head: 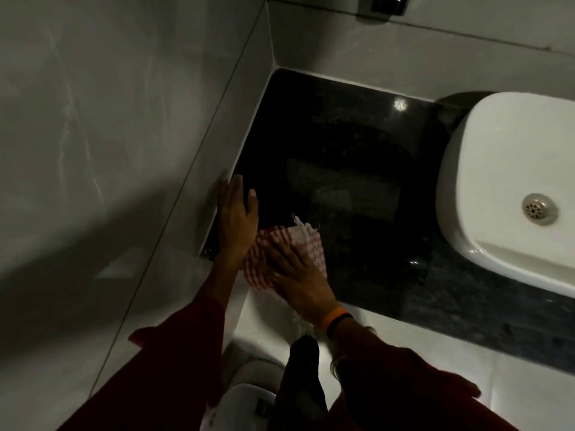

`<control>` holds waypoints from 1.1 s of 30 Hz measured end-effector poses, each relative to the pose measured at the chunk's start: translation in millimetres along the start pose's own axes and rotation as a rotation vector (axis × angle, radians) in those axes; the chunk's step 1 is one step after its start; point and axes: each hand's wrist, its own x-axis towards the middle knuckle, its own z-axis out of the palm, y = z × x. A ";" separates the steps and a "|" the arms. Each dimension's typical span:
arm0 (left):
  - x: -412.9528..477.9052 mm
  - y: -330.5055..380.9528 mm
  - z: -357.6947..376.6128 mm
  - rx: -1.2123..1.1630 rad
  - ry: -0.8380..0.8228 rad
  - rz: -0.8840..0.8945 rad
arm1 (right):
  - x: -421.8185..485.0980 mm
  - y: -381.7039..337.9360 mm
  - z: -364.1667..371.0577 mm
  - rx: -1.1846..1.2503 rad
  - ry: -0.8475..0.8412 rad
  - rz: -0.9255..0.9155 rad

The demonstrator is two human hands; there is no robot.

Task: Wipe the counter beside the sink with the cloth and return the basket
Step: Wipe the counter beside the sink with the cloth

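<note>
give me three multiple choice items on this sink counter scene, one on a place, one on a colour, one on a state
1. Where does the cloth lie?
A. in the sink
B. at the near left corner of the black counter
C. on the floor

2. What colours is the cloth?
A. red and white checked
B. plain blue
C. green striped

3. How is the right hand?
A. clenched in a fist
B. hanging off the counter
C. flat on the cloth, fingers spread

Answers:
1 B, it sits on the counter, left of the white sink.
2 A, checks show beside the fingers.
3 C, the palm presses down; the left hand rests open alongside.
</note>
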 end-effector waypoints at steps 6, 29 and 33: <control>2.8 -10.2 26.8 0.298 -0.142 0.297 | -86.2 44.4 -8.1 -0.095 -0.020 0.076; -16.8 -2.4 72.9 0.504 -0.098 0.457 | -66.0 114.5 -106.5 0.348 0.318 0.849; -17.9 0.7 72.0 0.500 -0.108 0.459 | -62.8 57.6 -53.5 0.149 0.207 0.903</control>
